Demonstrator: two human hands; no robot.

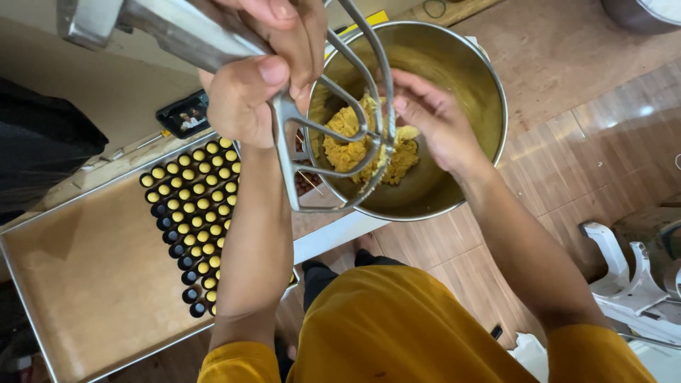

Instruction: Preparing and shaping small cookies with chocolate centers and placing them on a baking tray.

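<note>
**A:** What lies at far left?

**B:** A metal tray lined with brown paper, holding rows of small dark cups filled with yellow dough. Just above it sits a small dark screen.

**A:** And the hands?

**B:** The left hand is closed tight round the stem of a metal beater, holding it tilted over the bowl's near rim. The right hand reaches into the steel bowl from the right, fingers curled and touching the yellow dough clinging to the beater's blades. Whether it pinches a piece, I cannot tell; the blades cross in front.

**A:** Anything blocking the view?

**B:** A grey metal arm cuts across the top left, with another hand over it. The beater's frame hides part of the dough.

**A:** The setting?

**B:** A wood-patterned floor at right, white plastic furniture at the lower right corner, and the person's mustard shirt at bottom.
</note>
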